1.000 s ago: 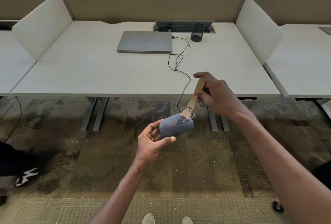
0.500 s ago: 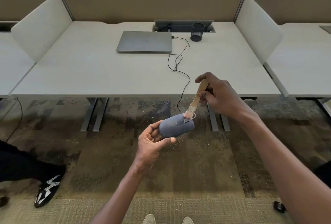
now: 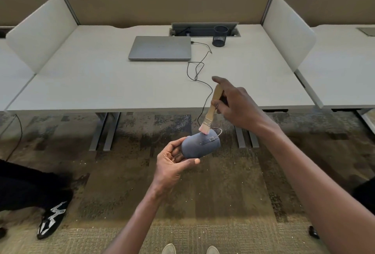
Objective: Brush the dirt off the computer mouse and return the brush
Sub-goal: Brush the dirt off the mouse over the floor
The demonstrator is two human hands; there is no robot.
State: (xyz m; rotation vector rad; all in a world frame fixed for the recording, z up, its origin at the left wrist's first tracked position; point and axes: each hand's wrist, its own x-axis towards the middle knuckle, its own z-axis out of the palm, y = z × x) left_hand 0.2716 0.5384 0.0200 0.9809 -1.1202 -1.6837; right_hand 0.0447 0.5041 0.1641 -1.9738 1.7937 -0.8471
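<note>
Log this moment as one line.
phase: brushing | left hand: holds mouse | right hand: holds brush, bristles on mouse | brush not returned

The mouse [image 3: 200, 145] is a grey-blue wired one, held up in the air over the carpet in front of the desk, tilted with its button end up and to the right. Its thin black cable [image 3: 199, 75] is looped back up onto the desktop. The brush [image 3: 212, 109] is a small flat one with a pale wooden handle, metal ferrule and pinkish bristles, angled down-left, bristles touching the mouse's top edge.
</note>
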